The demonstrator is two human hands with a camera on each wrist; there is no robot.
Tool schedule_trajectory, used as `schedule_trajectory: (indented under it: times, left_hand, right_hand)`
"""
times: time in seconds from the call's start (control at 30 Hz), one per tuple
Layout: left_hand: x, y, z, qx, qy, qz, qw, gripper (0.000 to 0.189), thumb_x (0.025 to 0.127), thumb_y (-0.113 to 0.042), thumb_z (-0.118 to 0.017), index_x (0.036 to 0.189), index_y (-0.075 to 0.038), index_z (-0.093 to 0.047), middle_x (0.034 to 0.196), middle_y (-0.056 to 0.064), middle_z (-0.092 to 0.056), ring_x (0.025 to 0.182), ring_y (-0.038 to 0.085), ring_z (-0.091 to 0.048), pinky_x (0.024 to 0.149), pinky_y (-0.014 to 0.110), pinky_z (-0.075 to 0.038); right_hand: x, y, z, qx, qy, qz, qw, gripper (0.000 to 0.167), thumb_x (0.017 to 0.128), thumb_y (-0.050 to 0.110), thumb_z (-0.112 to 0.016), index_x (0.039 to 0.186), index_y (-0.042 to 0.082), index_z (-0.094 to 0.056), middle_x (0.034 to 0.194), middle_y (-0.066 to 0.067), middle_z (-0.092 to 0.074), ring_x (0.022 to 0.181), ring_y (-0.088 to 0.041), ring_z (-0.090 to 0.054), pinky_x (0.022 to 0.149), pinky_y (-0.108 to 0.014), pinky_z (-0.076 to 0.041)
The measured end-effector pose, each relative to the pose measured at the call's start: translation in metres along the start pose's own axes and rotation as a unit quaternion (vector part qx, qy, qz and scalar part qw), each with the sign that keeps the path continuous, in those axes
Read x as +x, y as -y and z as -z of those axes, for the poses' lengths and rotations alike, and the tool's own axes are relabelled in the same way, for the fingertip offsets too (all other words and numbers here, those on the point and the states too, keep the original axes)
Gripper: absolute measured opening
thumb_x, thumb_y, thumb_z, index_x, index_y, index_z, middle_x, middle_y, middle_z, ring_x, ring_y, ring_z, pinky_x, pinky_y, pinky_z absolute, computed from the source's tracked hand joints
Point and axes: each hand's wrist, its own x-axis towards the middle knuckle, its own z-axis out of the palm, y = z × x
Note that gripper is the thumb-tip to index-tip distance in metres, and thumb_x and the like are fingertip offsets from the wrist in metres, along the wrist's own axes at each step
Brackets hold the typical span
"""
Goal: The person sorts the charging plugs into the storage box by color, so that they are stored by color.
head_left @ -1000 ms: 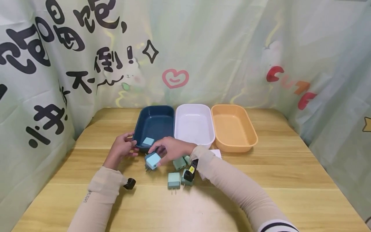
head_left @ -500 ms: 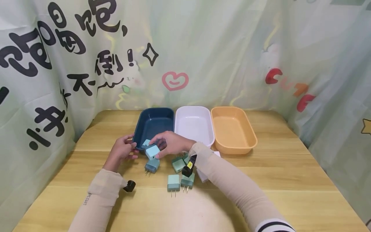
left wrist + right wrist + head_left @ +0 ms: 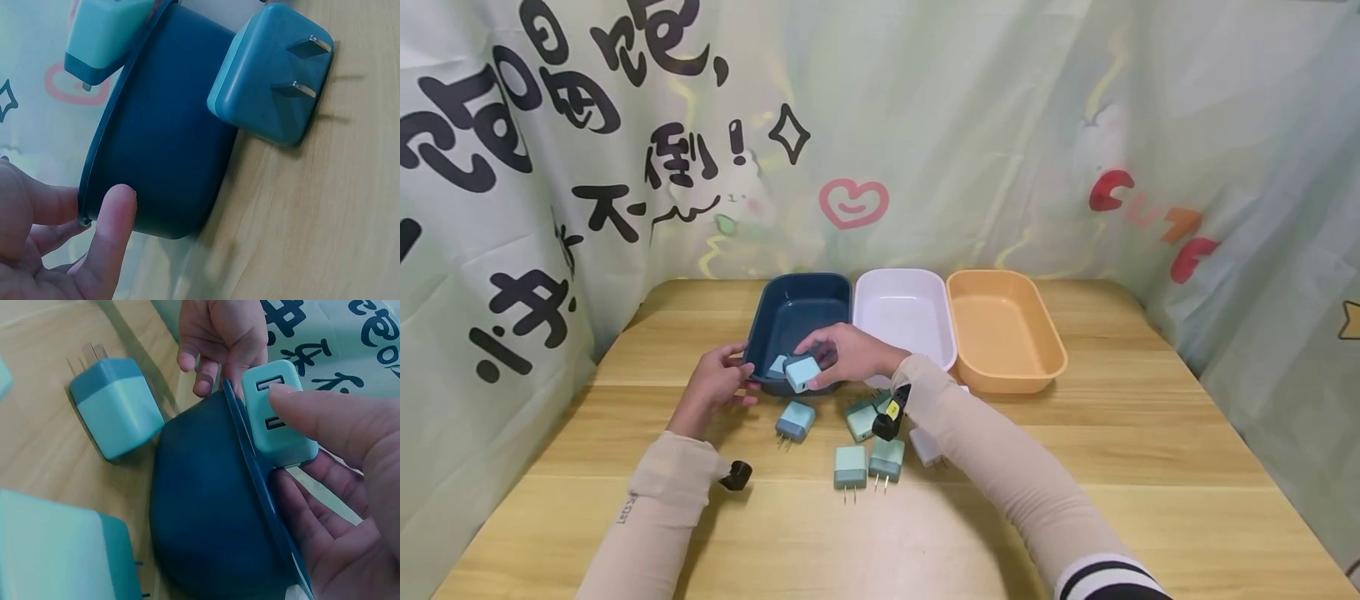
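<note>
My left hand grips the near left corner of a dark blue tray, thumb and fingers on either side of its rim. Between thumb and fingers, my right hand pinches a light-blue USB wall charger over the tray's front rim. Two USB ports on the held charger face up in the right wrist view. Another blue charger lies inside the tray, partly hidden behind the held one. On the table just in front of the tray is a similar blue charger, prongs toward me.
A white tray and an orange tray stand side by side to the right. Several green chargers, among them a two-tone one, lie on the table below my right wrist. A white charger is partly under the right sleeve.
My right hand has lifted the blue charger from beside the one on the table and carried it away from me to the dark blue tray's rim. The left hand has stayed put.
</note>
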Motion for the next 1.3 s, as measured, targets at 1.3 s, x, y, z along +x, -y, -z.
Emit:
schedule_trajectory:
  times: [1.3]
  left_hand:
    - [-0.001, 0.0, -0.002, -0.01, 0.012, 0.002, 0.9999, 0.058, 0.101, 0.0, -0.044, 0.154, -0.011, -0.025, 0.139, 0.024, -0.039, 0.086, 0.027, -0.061, 0.068, 0.037, -0.059]
  right_hand:
    - [0.023, -0.02, 0.024, -0.036, -0.072, -0.056, 0.9952, 0.049, 0.079, 0.009, -0.081, 0.124, 0.006, -0.062, 0.117, -0.007, -0.06, 0.102, -0.018, -0.062, 0.08, -0.023, -0.054]
